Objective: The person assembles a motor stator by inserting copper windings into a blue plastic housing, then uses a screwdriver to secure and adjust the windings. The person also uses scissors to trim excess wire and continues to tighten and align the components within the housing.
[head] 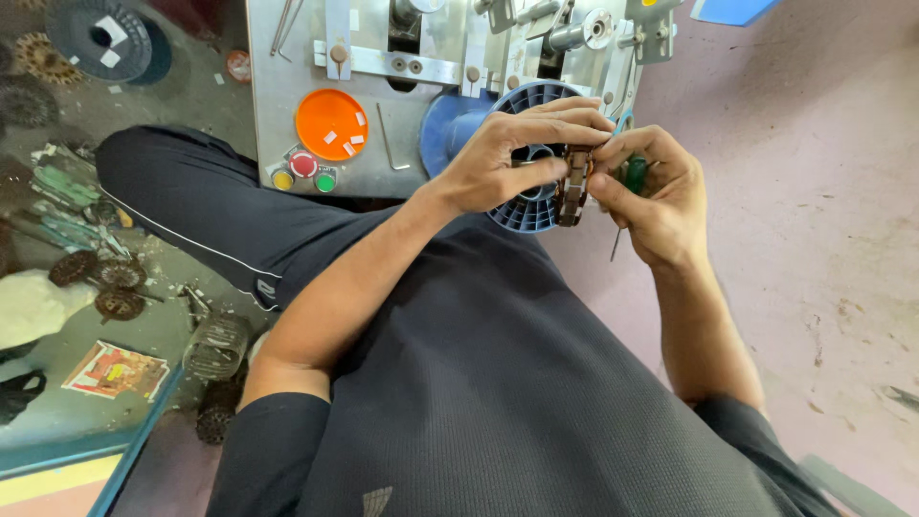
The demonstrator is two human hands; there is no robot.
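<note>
both hands meet over the lap — left hand [512, 158] pinches a small brown segmented part [574, 187], right hand [651, 191] grips it too, plus a green-handled tool [634, 177], before a blue spool [531, 206].

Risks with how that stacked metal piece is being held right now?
1. Stacked metal piece is pinched only by fingertips of left hand and right hand, over the lap: it may slip and drop.
2. Green-handled screwdriver is tucked in the right hand beside it; its tip could jab the fingers.
</note>
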